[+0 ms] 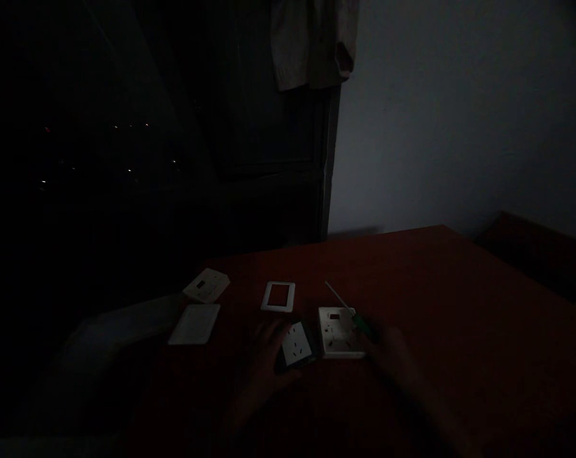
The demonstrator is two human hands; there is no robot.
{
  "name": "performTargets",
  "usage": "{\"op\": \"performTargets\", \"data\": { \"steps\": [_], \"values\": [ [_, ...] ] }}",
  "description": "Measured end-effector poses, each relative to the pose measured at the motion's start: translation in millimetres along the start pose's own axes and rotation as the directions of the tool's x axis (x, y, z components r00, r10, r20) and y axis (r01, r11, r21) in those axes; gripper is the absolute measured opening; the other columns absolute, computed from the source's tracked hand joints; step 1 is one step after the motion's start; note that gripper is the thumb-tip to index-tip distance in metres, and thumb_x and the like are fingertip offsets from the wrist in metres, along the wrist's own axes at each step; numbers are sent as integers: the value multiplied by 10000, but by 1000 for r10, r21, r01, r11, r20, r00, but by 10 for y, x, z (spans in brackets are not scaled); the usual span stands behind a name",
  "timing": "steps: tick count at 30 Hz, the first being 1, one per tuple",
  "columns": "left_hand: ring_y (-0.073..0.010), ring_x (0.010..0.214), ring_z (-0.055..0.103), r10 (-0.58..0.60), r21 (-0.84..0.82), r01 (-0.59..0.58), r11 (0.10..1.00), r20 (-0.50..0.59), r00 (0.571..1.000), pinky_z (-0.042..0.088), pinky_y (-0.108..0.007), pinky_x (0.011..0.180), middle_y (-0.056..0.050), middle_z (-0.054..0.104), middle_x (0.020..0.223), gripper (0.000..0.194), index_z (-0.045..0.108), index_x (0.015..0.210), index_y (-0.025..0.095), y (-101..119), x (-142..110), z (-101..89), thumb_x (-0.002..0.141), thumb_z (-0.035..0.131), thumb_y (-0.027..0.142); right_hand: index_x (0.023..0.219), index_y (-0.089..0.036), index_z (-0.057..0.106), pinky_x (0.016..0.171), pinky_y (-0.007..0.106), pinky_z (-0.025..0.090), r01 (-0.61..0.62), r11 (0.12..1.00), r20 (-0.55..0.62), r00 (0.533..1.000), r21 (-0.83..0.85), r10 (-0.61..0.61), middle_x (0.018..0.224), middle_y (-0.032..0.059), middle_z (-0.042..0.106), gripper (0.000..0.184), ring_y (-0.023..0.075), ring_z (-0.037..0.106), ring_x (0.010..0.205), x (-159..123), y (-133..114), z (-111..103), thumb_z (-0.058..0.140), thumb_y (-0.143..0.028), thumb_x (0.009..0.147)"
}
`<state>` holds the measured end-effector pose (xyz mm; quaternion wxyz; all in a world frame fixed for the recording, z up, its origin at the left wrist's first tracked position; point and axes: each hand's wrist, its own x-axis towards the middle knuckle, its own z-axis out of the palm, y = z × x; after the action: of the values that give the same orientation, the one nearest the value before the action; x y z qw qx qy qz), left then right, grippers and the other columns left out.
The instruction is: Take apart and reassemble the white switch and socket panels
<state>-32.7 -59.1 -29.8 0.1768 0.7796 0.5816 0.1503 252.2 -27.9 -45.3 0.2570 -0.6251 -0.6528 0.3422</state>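
In dim light my left hand (270, 356) is closed around the left side of a wall socket (296, 343) with a white slotted face and a dark surround. My right hand (387, 350) grips the green handle of a screwdriver (340, 297), its thin shaft pointing up and left. Under the screwdriver, just right of the socket, lies a white mounting box (335, 348) with its open side up. My right fingers are at its right edge; whether they touch it I cannot tell.
A white square frame (270, 306) lies beyond my left hand. Further left on the red-brown table (426, 286) are a white plate (193, 326) and another white box-like piece (214, 289). Behind stand a dark window, hanging cloth (311, 51) and a pale wall (450, 121).
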Motion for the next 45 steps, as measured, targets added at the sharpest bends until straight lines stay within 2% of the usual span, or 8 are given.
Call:
{"op": "performTargets", "data": {
  "steps": [6,10,15,23,29,35,40,45],
  "values": [
    [-347,1351,315,-60,-107,64,992,39,997,322,-537,1079,-95,303,1507,995,299,1438,308,227,70,-30,599,834,339,1249,-85,579,745,332,517,12,999,-74,997,42,-9,1062,114,716,545,260,680,880,63,-75,-58,466,-374,801],
    [-330,1399,222,47,-190,-52,980,-31,998,293,-521,1108,-65,147,1558,1045,214,1457,341,420,151,-88,614,829,304,1197,-127,628,765,305,506,118,992,-44,992,45,-116,1044,97,723,482,245,677,881,54,-337,-65,494,-319,776],
    [-298,1333,357,166,-181,-177,967,-73,983,372,-440,1078,-48,300,1487,831,392,1375,324,519,294,-174,647,777,210,1185,-122,628,714,266,494,246,967,14,969,65,-248,984,90,732,452,223,676,813,58,-600,-85,480,-279,787],
    [-275,1189,500,-119,94,159,983,-335,935,414,-417,1006,-77,483,1287,594,443,1289,241,-311,641,-445,754,692,303,1136,-126,657,720,306,508,99,994,23,995,34,-100,949,73,731,454,237,672,806,73,-340,20,478,-353,786],
    [-312,1166,508,-174,214,248,945,-313,934,432,-400,955,-118,501,1258,534,492,1249,188,-824,955,-658,765,665,333,1214,-140,618,738,303,515,53,997,60,997,58,-56,982,62,738,489,242,684,848,22,-103,145,478,-365,803],
    [-321,1222,445,-137,300,225,927,-287,948,372,-451,1000,-118,509,1293,485,506,1249,193,-804,1029,-669,775,614,193,1264,-148,577,823,313,502,61,996,75,995,66,-66,1102,66,707,507,234,672,935,-19,-83,156,480,-329,801],
    [-338,1258,407,-97,335,212,918,-327,940,338,-489,1030,-143,438,1366,453,528,1237,176,-709,869,-623,792,515,89,1166,-150,641,712,300,520,29,999,96,995,32,-32,918,48,743,445,221,685,780,-32,-113,140,477,-360,809],
    [-283,1260,424,-21,323,134,937,-329,944,345,-431,1063,-101,460,1360,411,516,1250,207,-530,667,-483,843,504,156,1211,-160,618,881,348,487,70,996,51,996,49,-73,1159,74,686,468,254,651,1015,-36,-128,142,490,-341,798]
  ]
}}
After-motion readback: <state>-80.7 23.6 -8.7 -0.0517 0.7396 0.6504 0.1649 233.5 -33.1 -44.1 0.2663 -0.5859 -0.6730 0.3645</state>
